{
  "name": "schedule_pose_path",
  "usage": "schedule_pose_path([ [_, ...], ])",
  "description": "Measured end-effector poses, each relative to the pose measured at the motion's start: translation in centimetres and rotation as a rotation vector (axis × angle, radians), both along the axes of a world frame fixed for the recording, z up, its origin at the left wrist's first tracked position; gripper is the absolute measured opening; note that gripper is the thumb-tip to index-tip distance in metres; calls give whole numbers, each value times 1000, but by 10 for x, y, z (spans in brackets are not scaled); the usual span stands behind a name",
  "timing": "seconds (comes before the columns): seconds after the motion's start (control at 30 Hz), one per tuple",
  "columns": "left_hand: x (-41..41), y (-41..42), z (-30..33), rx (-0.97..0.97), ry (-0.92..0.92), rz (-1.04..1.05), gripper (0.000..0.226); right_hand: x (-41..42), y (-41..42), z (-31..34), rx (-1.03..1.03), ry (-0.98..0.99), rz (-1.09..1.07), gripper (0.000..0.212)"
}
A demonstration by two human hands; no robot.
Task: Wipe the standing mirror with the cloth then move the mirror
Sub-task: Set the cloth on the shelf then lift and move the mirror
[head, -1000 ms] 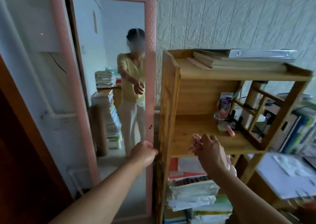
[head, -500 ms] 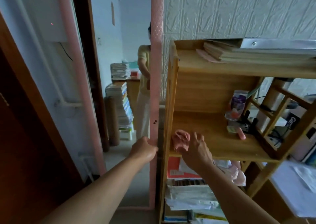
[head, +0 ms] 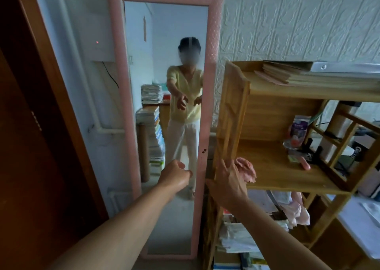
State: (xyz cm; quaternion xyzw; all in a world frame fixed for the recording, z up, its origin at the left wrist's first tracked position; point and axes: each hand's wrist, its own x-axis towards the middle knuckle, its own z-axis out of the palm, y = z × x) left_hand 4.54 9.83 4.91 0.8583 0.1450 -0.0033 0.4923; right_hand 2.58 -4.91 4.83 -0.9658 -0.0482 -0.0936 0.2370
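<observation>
The tall standing mirror (head: 202, 105) with a pink frame leans against the wall, between a dark wooden door and a wooden shelf unit. My left hand (head: 174, 173) hovers in front of the lower glass, just left of the frame's right edge, fingers loosely curled and holding nothing. The pink cloth (head: 246, 170) lies crumpled at the front left corner of the middle shelf. My right hand (head: 228, 179) is stretched out with straight fingers by the shelf's side panel, just short of the cloth and not holding it.
The wooden shelf unit (head: 232, 109) stands tight against the mirror's right side, with books on top, small items on the middle shelf and paper stacks below. A dark door (head: 41, 146) is on the left. A white pipe (head: 102, 129) runs along the wall.
My right hand laid the pink cloth on the middle shelf and let go. My left hand came off the mirror's right frame edge. The mirror now faces me squarely.
</observation>
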Motion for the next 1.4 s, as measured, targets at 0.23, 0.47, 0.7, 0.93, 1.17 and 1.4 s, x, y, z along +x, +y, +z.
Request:
schedule_pose_path([
  [0.23, -4, 91, 9, 24, -34, 28, 37, -5, 82, 9, -71, -21, -21, 53],
  [0.47, 1, 155, 10, 20, -22, 20, 25, 7, 136, 8, -96, -48, -34, 55],
  [0.7, 37, 178, 5, 18, -27, 43, 35, 45, 143, 4, -108, -43, -43, 55],
  [0.93, 95, 168, -9, 33, 21, 104, 43, 117, 121, -9, -84, 3, -62, 60],
  [1.17, 147, 168, -34, 46, 82, 204, 53, 178, 100, -32, -35, 61, -90, 60],
  [1.4, 188, 185, -56, 80, 78, 249, 61, 222, 81, -46, -15, 154, -296, 55],
])
